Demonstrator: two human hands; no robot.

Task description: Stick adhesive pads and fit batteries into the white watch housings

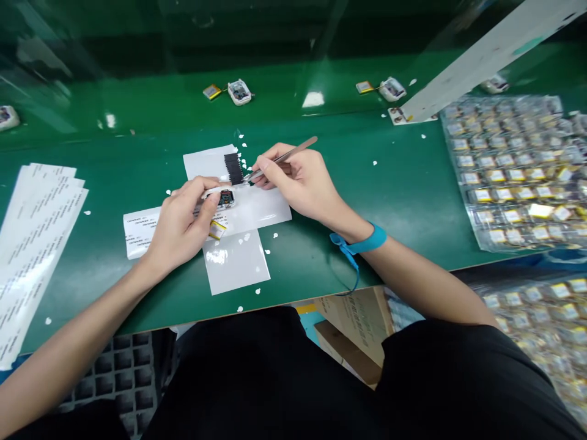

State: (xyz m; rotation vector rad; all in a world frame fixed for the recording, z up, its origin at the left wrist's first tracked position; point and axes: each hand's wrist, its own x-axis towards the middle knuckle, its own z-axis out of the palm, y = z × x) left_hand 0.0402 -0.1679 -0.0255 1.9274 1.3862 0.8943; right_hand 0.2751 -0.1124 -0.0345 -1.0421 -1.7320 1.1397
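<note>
My left hand (186,220) is closed on a small white device housing (225,198) with its circuit board showing, held over white backing sheets (266,211). A yellow-edged battery (217,229) lies just below that hand. In my right hand (298,177) is a pair of metal tweezers (291,151). Their tips point down and left, close to the lower end of a row of black strips (233,168) on the paper. Whether the tips pinch anything is too small to tell. A blue wrist strap (367,239) circles my right wrist.
Printed white sheets (36,238) lie at the left. A plastic tray of battery units (513,177) stands at the right. Along the back are opened housings (239,92) (392,90) with batteries beside them. A white post (481,61) rises at the back right. Small white bits dot the green bench (339,269).
</note>
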